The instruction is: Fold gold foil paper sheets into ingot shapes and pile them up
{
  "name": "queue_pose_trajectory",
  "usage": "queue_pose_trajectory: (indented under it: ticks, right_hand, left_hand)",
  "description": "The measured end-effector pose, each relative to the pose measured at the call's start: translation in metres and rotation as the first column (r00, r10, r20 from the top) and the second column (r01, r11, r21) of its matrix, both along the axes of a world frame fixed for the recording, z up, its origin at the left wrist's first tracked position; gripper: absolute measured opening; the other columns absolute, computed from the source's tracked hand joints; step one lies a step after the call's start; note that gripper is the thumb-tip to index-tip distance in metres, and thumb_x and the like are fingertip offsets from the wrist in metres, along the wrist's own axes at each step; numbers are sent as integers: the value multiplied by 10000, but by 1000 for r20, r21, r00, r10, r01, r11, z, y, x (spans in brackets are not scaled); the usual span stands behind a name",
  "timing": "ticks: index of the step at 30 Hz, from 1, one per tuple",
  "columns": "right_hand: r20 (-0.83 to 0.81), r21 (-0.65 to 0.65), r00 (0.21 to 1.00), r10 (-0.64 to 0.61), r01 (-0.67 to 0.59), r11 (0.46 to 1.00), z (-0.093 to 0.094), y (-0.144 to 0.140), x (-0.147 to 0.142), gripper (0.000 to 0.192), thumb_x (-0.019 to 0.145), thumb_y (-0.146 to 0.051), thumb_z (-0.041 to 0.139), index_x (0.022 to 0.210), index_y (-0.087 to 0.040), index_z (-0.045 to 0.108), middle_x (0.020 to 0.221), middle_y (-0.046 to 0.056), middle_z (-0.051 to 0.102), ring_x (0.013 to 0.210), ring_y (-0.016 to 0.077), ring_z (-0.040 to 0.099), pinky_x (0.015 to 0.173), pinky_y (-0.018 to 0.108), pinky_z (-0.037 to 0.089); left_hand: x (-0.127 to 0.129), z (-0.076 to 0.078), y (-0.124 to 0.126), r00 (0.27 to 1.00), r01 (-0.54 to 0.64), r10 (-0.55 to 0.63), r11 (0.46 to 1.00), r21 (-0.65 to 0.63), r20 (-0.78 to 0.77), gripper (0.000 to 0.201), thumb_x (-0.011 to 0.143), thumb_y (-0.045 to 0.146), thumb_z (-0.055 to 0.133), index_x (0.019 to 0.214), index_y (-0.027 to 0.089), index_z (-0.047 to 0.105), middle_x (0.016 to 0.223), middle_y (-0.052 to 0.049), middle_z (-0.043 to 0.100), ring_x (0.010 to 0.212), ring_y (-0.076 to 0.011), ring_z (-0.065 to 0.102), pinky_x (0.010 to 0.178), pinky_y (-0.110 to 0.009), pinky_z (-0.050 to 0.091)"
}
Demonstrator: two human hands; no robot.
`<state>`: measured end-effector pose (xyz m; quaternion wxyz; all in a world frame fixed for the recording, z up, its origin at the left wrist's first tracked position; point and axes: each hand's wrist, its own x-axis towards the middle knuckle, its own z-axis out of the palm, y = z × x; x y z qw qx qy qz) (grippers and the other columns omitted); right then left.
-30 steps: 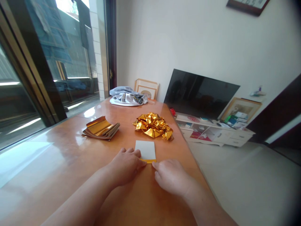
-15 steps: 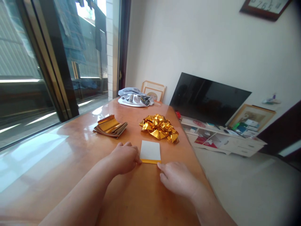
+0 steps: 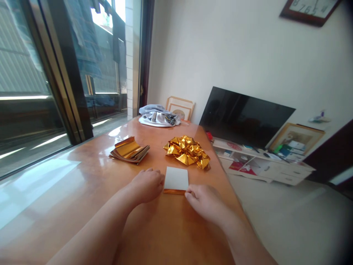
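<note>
Head view, lower middle of the frame: white-backed paper sheet (image 3: 176, 178) flat on the orange table (image 3: 68, 191), near edge turned up into a narrow gold strip. Left hand (image 3: 147, 185) curled loosely, fingertips pressed on the sheet's left near corner; right hand (image 3: 205, 202) likewise half-closed, fingertips pinching or pressing the right end of the folded strip (exact grip hard to tell). Nothing lifted clear of the table by either hand.

Possible trouble: uneven pressure between the two corners, so a crooked fold; glossy tabletop, so a sliding sheet; thin foil, so a tear or stray crease under a hard pinch.

Containers: none in sight on the table. Loose piles instead: stack of gold sheets (image 3: 129, 151) left of centre, heap of folded gold pieces (image 3: 186, 151) just beyond the sheet, bundled cloth (image 3: 158, 117) at the far end.
</note>
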<state>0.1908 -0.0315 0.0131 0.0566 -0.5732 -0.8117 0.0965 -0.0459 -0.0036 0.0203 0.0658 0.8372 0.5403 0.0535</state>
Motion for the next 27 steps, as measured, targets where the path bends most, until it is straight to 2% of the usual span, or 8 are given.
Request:
queue_pose_trajectory:
  ticks: [7, 12, 15, 17, 20, 22, 24, 27]
  right_hand:
    - [-78, 41, 995, -68, 71, 997, -15, 14, 0, 244, 898, -352, 566, 1096, -277, 686, 1001, 44, 762, 914, 208, 676, 701, 264, 365]
    - [-124, -21, 989, -82, 80, 997, -22, 18, -1, 143, 880, -287, 559, 882, -246, 696, 826, 10, 734, 766, 164, 639, 617, 247, 313]
    - [-269, -6, 956, -118, 121, 993, -25, 22, 3, 154, 885, -309, 547, 849, -224, 670, 742, -2, 679, 686, 149, 586, 583, 238, 302]
    - [-410, -38, 897, -166, 165, 986, -27, 26, 4, 164, 886, -328, 539, 836, -214, 646, 671, -18, 619, 620, 139, 534, 558, 233, 300]
    - [-638, -141, 738, -219, 167, 976, -32, 33, 3, 177, 875, -364, 555, 835, -201, 610, 612, -48, 519, 547, 118, 439, 522, 226, 294]
    - [-752, -196, 620, -223, 113, 974, -33, 34, 0, 191, 866, -385, 575, 842, -195, 588, 604, -64, 466, 526, 105, 383, 499, 222, 275]
    - [-819, -226, 533, -213, 41, 973, -33, 32, -5, 202, 859, -392, 596, 845, -191, 579, 611, -71, 440, 527, 96, 351, 492, 218, 261]
    - [-852, -246, 486, -195, -42, 968, -32, 27, -11, 200, 854, -381, 620, 844, -183, 592, 624, -69, 445, 548, 91, 350, 509, 214, 273]
  left_hand:
    - [2, 0, -1, 1000, -20, 20, 1000, -14, -8, 252, 884, 260, 441, 779, 201, 663, 925, -105, 684, 796, -235, 628, 700, -335, 426]
    - [2, -2, 2, 994, -75, 78, 996, -42, 75, 196, 843, 224, 462, 772, 214, 645, 881, -78, 691, 777, -219, 634, 657, -302, 399]
    - [1, -5, 7, 970, -150, 153, 988, -31, 190, 137, 813, 209, 484, 808, 225, 619, 861, -53, 689, 781, -211, 634, 625, -281, 377]
    - [1, -9, 12, 936, -213, 209, 977, -15, 283, 111, 805, 206, 492, 825, 227, 599, 837, -37, 680, 759, -203, 623, 610, -277, 365]
    - [6, -15, 16, 868, -231, 232, 971, -56, 440, 95, 839, 285, 517, 828, 218, 584, 786, -17, 661, 714, -185, 601, 598, -273, 363]
    - [13, -19, 16, 800, -185, 224, 975, -126, 557, 220, 854, 419, 555, 832, 204, 590, 768, -13, 649, 694, -179, 587, 588, -270, 374]
    - [22, -20, 13, 702, -112, 223, 972, -205, 676, 333, 831, 517, 593, 852, 185, 602, 767, -13, 640, 692, -174, 576, 588, -266, 393]
    - [34, -18, 7, 495, 76, 204, 958, -276, 844, 348, 818, 481, 631, 961, 164, 619, 846, -24, 659, 735, -160, 588, 644, -261, 436]
